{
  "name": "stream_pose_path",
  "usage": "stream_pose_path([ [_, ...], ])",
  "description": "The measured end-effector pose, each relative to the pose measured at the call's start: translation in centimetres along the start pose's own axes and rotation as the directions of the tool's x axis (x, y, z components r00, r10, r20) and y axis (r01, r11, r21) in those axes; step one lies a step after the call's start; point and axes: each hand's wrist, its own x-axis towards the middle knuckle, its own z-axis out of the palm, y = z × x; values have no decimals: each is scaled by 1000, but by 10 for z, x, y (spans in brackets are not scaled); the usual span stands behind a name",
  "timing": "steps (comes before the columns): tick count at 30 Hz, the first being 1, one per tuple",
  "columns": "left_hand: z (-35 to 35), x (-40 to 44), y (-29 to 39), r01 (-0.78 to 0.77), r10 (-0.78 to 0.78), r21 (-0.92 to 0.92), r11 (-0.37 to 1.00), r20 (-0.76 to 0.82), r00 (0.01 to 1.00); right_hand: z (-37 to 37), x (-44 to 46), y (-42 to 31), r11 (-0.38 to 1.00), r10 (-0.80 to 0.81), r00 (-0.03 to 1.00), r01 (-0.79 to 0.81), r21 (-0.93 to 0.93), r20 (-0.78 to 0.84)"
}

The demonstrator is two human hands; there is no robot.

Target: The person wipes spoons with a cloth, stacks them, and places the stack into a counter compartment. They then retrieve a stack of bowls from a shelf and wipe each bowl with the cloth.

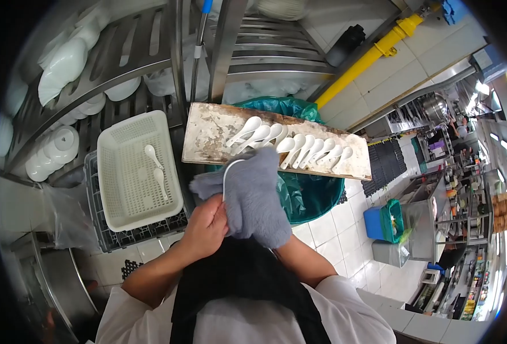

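Note:
My left hand (206, 225) is closed on the handle end of a white spoon (226, 178), whose curved edge shows against a grey cloth (250, 198). The cloth covers my right hand, so its fingers are hidden. Just beyond the cloth, several white spoons (304, 150) lie side by side on a worn wooden board (207, 123). To the left, two white spoons (160, 180) rest in a cream perforated basket (113, 198).
The board lies across a bin with a green liner (322, 200). Metal shelves (144, 34) with white bowls (64, 57) rise at the left. A yellow pipe (374, 57) runs along the wall. A blue bin (374, 222) stands at the right.

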Motion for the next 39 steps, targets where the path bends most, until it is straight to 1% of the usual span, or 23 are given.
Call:
stream_pose_path([
  [2, 0, 3, -1, -70, 71, 24, 997, -41, 997, 6, -2, 1, 946, -324, 935, 322, -37, -147],
  [6, 1, -1, -1, 84, -84, -7, 996, 70, 994, -15, -13, 4, 938, -337, 941, 336, 89, -5],
  [8, 6, 0, -4, 157, -150, -50, 986, 127, 981, -10, -23, 12, 812, -218, 972, 233, 536, -92],
  [9, 7, 2, -9, 68, -61, -57, 996, 118, 991, -21, -20, 9, 821, -201, 974, 224, 524, -102],
  [11, 8, 5, 5, -28, 27, 9, 1000, 130, 991, -50, -9, -6, 943, -237, 940, 283, 175, -243],
  [14, 11, 4, -3, -99, 89, 81, 992, 123, 988, -49, -13, 2, 990, -143, 962, 136, -48, -233],
  [15, 12, 5, -3, -103, 92, 82, 991, 131, 987, -47, -16, 2, 990, -139, 961, 131, -51, -239],
  [17, 15, 7, -2, -108, 98, 156, 982, 74, 992, -40, -20, 1, 985, -25, 999, 32, -167, 38],
  [18, 15, 10, 0, -110, 98, 155, 982, 78, 992, -35, -24, 1, 985, -21, 999, 27, -169, 36],
  [20, 14, 17, 6, -133, 127, 399, 907, 43, 991, -26, -30, 1, 971, -179, 981, 163, -174, -79],
  [21, 17, 18, 6, -134, 127, 398, 907, 45, 991, -35, -31, 1, 971, -177, 981, 161, -175, -80],
  [23, 23, 20, 3, 22, -60, 318, 948, 110, 992, -63, -34, 2, 976, -199, 979, 203, -80, 48],
  [24, 24, 20, 1, 24, -60, 315, 949, 105, 993, -56, -37, 19, 975, -204, 978, 207, -80, 53],
  [25, 24, 19, -2, 13, -57, 345, 939, 119, 991, -38, -43, 49, 991, 0, 995, -13, -132, -98],
  [26, 23, 17, -5, 0, -55, 375, 927, 135, 989, -26, -49, 72, 960, 196, 947, -239, -149, -256],
  [28, 19, 12, -12, 5, -65, 379, 926, 145, 987, -48, -48, 111, 900, 156, 988, -148, -410, -14],
  [30, 15, 6, -19, 11, -76, 384, 923, 155, 985, 11, -72, 212, 965, 104, 897, -196, -176, -429],
  [31, 14, 3, -24, 37, -99, 384, 923, 142, 985, -3, -68, 204, 965, 103, 899, -193, -175, -425],
  [33, 12, -3, -32, 68, -125, 382, 922, 126, 984, -37, -50, 190, 720, -35, 889, -294, -629, -456],
  [34, 10, -6, -35, 74, -133, 392, 917, 126, 983, -48, -37, 188, 723, -40, 892, -285, -629, -451],
  [36, 8, -9, -41, 95, -151, 402, 911, 109, 983, -64, -8, 184, 664, 272, 908, -416, -621, -318],
  [38, 0, -13, -50, 108, -157, 424, 899, 83, 984, -54, 13, 177, 594, 552, 823, -500, -631, -133],
  [39, -5, -16, -56, 104, -143, 410, 906, 65, 987, -39, 9, 194, 581, 401, 899, -399, -710, -178],
])
